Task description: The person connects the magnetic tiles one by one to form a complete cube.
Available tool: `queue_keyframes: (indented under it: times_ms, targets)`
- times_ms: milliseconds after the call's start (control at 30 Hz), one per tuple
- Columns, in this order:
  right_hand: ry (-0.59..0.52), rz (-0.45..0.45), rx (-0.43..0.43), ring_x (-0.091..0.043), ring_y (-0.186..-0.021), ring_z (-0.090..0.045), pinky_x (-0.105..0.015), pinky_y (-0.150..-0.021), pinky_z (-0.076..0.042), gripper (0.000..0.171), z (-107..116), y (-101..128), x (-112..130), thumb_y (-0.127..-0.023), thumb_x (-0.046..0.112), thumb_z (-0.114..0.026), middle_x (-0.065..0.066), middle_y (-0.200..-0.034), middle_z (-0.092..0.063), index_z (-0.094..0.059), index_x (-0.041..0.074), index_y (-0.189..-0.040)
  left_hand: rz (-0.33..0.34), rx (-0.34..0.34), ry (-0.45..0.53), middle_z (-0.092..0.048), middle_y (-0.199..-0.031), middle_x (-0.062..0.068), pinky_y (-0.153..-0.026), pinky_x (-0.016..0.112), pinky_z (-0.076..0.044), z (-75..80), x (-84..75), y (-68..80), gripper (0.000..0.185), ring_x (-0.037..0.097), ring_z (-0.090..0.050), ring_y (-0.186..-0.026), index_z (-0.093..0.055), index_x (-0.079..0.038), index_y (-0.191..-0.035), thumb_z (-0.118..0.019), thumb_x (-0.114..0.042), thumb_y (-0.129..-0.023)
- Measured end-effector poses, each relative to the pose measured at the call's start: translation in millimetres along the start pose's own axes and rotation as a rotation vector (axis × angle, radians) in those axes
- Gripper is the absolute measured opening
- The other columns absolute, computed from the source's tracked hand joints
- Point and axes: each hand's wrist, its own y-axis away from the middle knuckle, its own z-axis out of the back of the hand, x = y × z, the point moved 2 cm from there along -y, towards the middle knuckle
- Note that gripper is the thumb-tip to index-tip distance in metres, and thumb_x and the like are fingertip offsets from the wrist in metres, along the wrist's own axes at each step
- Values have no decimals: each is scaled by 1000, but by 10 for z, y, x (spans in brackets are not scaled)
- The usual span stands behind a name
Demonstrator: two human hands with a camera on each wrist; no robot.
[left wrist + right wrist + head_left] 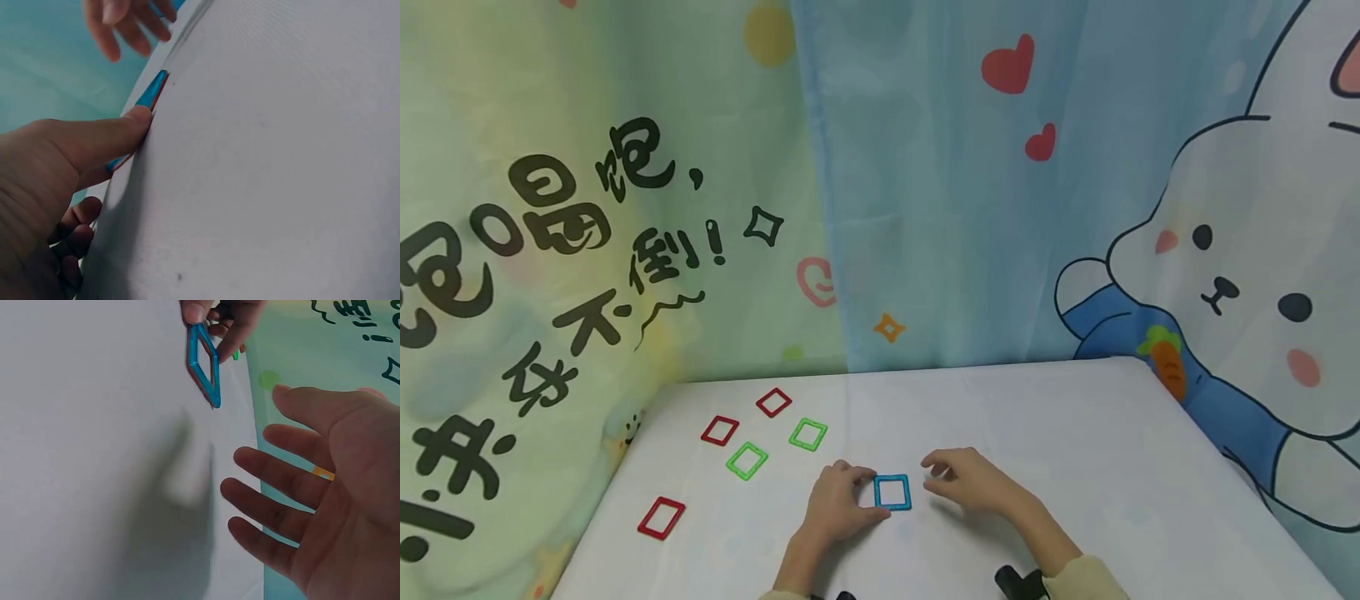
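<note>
A small blue square frame point(909, 492) lies low over the white tabletop, with a thin red edge showing along its underside in both wrist views. My left hand point(838, 507) pinches it from the left, thumb at the near corner and a finger at the far one. The thumb covers part of the blue frame point(153, 90) in the left wrist view. To the right of the frame, apart from it, hovers my right hand point(976, 482). Its fingers point(275, 464) are spread and relaxed, holding nothing.
Two red square frames point(720, 417) point(773, 390) and two green ones point(747, 443) point(808, 419) lie beyond my left hand. Another red frame point(661, 499) is farther left. A printed curtain point(925, 250) hangs behind the white table point(1037, 433).
</note>
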Motion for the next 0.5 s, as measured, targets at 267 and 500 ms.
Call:
queue_keyframes:
  times_ms: [267, 500]
  targets:
    - [38, 68, -24, -21, -85, -63, -39, -76, -52, 26, 70, -425, 114, -89, 14, -69, -4, -93, -67, -67, 0, -110, 46, 10, 24, -53, -93, -5, -75, 34, -42, 11, 1, 27, 58, 14, -45, -84, -71, -16, -113, -84, -50, -68]
    - [35, 46, -16, -17, -77, -60, -35, -69, -51, 27, -19, -629, 58, -85, 17, -75, 1, -84, -64, -68, 2, -106, 40, 44, 58, -54, -96, -6, -78, 34, -44, -7, 69, 58, 60, 13, -47, -86, -69, -15, -117, -84, -50, -69]
